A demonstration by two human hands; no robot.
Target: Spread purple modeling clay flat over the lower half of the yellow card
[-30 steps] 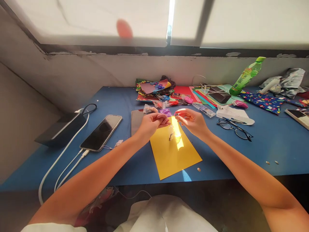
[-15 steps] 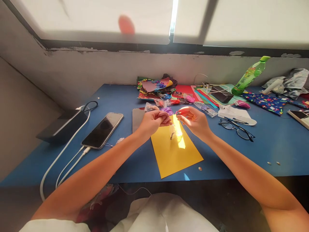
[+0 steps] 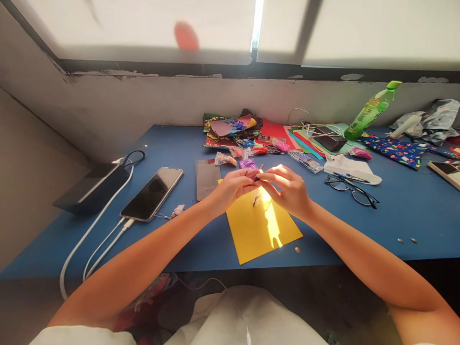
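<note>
My left hand (image 3: 240, 184) and my right hand (image 3: 289, 187) meet above the top of a yellow paper sheet (image 3: 257, 237). Between the fingertips shows a small dark piece (image 3: 257, 178), pinched by my right hand; its kind is too small to make out. The fingers of my left hand are closed and touch the right fingertips, and what lies inside them is hidden. Below the hands, a tiny clear wrapper with something dark (image 3: 256, 201) rests on the sheet. Just beyond them lies a purple packet (image 3: 247, 164).
A phone (image 3: 153, 194) with white cables lies left, near a black box (image 3: 91, 188). A dark flat tablet (image 3: 206, 179) lies beside the left hand. Behind are clear packets (image 3: 224, 159) and coloured papers (image 3: 275, 129). To the right are glasses (image 3: 354, 191) and a green bottle (image 3: 372, 112).
My two hands have come together; the right moved left and slightly down, bringing the small dark piece against the left fingers. The left hand lowered a little.
</note>
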